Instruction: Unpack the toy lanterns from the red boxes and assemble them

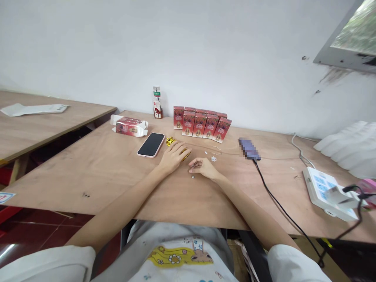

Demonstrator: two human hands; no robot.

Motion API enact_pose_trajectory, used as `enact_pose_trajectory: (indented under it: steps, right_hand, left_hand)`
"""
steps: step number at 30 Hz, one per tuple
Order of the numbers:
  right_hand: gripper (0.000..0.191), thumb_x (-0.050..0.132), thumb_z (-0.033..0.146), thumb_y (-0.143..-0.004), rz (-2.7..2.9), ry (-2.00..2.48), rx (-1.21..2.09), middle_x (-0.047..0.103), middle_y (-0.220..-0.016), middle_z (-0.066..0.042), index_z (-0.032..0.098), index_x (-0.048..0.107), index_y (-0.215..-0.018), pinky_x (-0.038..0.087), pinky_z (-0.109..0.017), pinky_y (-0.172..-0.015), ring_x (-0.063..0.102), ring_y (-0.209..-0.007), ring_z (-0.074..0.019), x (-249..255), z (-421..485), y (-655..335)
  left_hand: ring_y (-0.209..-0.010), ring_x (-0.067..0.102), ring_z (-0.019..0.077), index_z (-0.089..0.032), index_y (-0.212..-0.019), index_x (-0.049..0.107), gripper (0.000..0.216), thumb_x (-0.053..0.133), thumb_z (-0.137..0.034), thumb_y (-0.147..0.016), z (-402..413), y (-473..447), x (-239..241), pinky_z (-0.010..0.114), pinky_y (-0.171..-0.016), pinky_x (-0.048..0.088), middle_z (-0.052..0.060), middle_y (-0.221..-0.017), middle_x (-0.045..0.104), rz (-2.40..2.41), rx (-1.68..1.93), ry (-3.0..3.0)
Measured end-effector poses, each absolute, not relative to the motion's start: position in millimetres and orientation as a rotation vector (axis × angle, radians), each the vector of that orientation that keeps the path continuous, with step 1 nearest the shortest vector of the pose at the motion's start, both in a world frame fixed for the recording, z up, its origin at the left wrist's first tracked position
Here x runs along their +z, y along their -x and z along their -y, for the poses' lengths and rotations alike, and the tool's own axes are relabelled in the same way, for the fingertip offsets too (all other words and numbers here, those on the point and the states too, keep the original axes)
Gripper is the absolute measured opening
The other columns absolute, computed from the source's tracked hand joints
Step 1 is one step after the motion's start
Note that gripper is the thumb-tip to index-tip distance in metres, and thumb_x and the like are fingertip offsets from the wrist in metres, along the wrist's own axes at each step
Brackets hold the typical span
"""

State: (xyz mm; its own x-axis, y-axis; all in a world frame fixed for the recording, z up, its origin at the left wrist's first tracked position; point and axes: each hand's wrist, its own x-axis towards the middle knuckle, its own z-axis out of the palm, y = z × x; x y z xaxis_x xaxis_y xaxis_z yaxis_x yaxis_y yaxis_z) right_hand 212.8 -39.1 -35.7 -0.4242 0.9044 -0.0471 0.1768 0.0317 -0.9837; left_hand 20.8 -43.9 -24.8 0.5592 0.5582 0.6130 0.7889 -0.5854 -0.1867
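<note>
My left hand [174, 155] lies on the wooden table [102, 172], fingers laid over a small gold-coloured object [170, 141] that sticks out past them. My right hand [203, 167] rests just to its right with the fingers curled inward; what is inside them is hidden. A tiny round grey part [193, 177] lies on the table just in front of the right hand. Small white bits [213, 158] lie just beyond it. A phone in a pink case [151, 144] lies screen up to the left of the left hand.
Several red cartons [201, 123] stand in rows at the back, one more [130, 126] lying opened on its side at left, a slim carton [157, 102] by the wall. A second phone [249, 149] with a black cable and a white power strip [323, 190] sit right.
</note>
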Motion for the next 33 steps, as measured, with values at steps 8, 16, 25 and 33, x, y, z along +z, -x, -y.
enact_pose_trajectory:
  steps: [8,16,25,33]
  right_hand:
    - [0.040,0.082,0.030,-0.052,2.096,0.997,1.316,0.063,-0.083,-0.002,0.016,0.068,-0.086,0.050,-0.029,-0.075,0.061,-0.074,-0.0128,-30.9,38.3,-226.3]
    - [0.020,0.075,0.023,-0.067,2.336,0.834,1.064,0.058,-0.089,-0.002,0.017,0.069,-0.086,0.049,-0.028,-0.077,0.058,-0.076,-0.0110,-28.4,40.2,-228.8]
    - [0.012,0.068,0.027,-0.077,2.346,0.835,0.842,0.059,-0.087,-0.002,0.019,0.069,-0.085,0.047,-0.026,-0.074,0.057,-0.073,-0.0112,-32.0,45.3,-224.4]
    - [0.007,0.061,0.019,-0.082,2.323,0.846,0.733,0.058,-0.087,-0.002,0.018,0.067,-0.085,0.047,-0.027,-0.075,0.057,-0.073,-0.0105,-38.5,50.9,-214.5]
  left_hand:
    - [-0.119,0.051,0.0250,-0.019,-0.112,0.061,0.037,0.038,-0.006,-0.086,41.9,-20.5,-26.9,0.047,-0.104,0.036,0.012,-0.114,0.062,1.164,-0.577,2.289]
    - [-0.116,0.052,0.0264,-0.019,-0.111,0.061,0.033,0.039,-0.011,-0.089,47.1,-24.1,-23.5,0.048,-0.102,0.037,0.012,-0.108,0.064,1.211,-0.594,2.248]
    - [-0.117,0.052,0.0261,-0.018,-0.112,0.061,0.032,0.038,-0.013,-0.090,48.2,-25.0,-23.7,0.047,-0.102,0.037,0.011,-0.109,0.065,1.206,-0.508,2.192]
    - [-0.115,0.054,0.0244,-0.018,-0.112,0.061,0.032,0.037,-0.013,-0.091,48.1,-29.3,-28.5,0.045,-0.104,0.037,0.010,-0.103,0.067,1.137,-0.467,2.162]
